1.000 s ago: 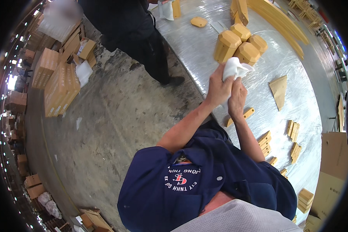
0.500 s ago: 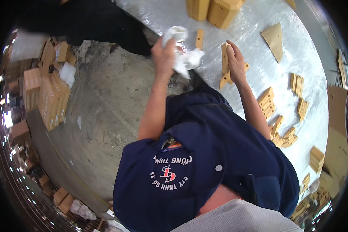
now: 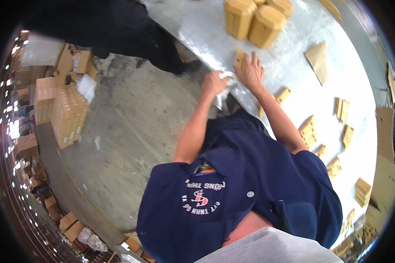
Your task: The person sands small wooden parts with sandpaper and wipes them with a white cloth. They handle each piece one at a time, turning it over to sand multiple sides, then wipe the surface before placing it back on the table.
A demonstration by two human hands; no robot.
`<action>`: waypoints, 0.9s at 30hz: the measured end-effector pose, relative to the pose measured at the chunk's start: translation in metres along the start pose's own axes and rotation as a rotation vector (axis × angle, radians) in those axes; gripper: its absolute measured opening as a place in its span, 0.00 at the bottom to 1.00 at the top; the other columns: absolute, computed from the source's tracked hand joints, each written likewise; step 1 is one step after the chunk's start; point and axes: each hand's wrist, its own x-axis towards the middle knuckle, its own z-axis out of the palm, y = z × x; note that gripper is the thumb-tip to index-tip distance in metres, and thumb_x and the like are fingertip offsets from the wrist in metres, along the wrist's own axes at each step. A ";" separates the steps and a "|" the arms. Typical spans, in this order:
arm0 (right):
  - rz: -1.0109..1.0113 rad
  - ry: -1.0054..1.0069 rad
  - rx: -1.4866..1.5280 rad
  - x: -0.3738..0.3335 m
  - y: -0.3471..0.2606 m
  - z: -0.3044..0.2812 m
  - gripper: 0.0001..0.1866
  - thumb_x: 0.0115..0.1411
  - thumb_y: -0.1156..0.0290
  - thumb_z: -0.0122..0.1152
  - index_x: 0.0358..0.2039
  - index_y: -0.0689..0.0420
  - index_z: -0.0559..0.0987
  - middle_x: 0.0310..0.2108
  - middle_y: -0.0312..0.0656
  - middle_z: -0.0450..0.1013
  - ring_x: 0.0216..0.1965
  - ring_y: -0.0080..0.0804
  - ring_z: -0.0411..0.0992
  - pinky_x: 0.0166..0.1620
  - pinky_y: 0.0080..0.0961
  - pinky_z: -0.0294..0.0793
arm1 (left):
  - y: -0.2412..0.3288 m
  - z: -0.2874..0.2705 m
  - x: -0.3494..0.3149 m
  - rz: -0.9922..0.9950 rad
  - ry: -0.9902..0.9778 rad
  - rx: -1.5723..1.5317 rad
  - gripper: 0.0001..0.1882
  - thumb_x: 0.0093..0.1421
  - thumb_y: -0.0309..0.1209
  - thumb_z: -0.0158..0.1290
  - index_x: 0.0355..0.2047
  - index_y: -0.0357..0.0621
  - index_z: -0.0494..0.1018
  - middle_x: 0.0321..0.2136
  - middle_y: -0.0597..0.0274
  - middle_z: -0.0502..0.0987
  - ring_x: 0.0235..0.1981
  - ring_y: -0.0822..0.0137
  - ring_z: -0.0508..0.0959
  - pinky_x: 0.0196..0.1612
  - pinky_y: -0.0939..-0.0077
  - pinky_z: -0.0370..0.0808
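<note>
My left hand (image 3: 213, 84) is closed on a crumpled white cloth (image 3: 225, 90) at the table's near-left edge. Just right of it, my right hand (image 3: 251, 73) reaches over the table with its fingers stretched out. Beside its thumb and fingers lies a small flat wooden piece (image 3: 240, 58) with a hole; the hand partly covers it, and whether they touch I cannot tell. Under and beside my right forearm lie more wooden pieces, one of them a holed block (image 3: 283, 94).
Thick wooden blocks (image 3: 267, 27) stand at the table's far side. A brown paper scrap (image 3: 317, 62) and several stacks of wooden pieces (image 3: 309, 131) lie to the right on the film-covered table (image 3: 289, 57). Cartons (image 3: 68, 114) stand on the left floor; a dark-clothed person (image 3: 131, 35) is at far left.
My right hand has let go of a holed wooden piece and moved to another piece farther left. My left hand has brought the cloth down and right, close to the right hand.
</note>
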 end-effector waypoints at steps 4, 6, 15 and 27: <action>0.057 -0.135 -0.056 0.012 0.001 0.036 0.31 0.53 0.53 0.60 0.51 0.62 0.73 0.49 0.53 0.68 0.54 0.52 0.65 0.60 0.57 0.54 | -0.024 -0.004 -0.001 0.058 0.018 -0.141 0.18 0.52 0.40 0.58 0.40 0.42 0.79 0.37 0.43 0.79 0.41 0.46 0.79 0.44 0.59 0.75; 0.038 -0.059 -0.141 0.018 0.006 0.042 0.24 0.53 0.56 0.60 0.43 0.63 0.78 0.45 0.51 0.71 0.53 0.50 0.65 0.61 0.55 0.51 | -0.022 -0.017 -0.009 0.070 0.044 -0.167 0.17 0.53 0.38 0.57 0.39 0.41 0.79 0.35 0.44 0.80 0.40 0.46 0.80 0.42 0.61 0.75; 0.003 -0.140 0.027 0.066 -0.054 0.044 0.20 0.57 0.54 0.58 0.34 0.61 0.82 0.41 0.49 0.74 0.47 0.47 0.71 0.57 0.51 0.61 | -0.060 -0.049 -0.043 -0.121 0.192 -0.517 0.18 0.55 0.33 0.56 0.43 0.33 0.77 0.33 0.52 0.81 0.36 0.68 0.80 0.39 0.73 0.74; 0.126 -0.183 -0.041 0.001 0.000 -0.001 0.27 0.56 0.57 0.63 0.52 0.56 0.71 0.43 0.54 0.73 0.42 0.53 0.74 0.43 0.47 0.74 | -0.103 -0.058 -0.102 -0.330 0.288 -0.488 0.20 0.57 0.33 0.55 0.47 0.31 0.74 0.38 0.54 0.80 0.38 0.67 0.78 0.44 0.73 0.73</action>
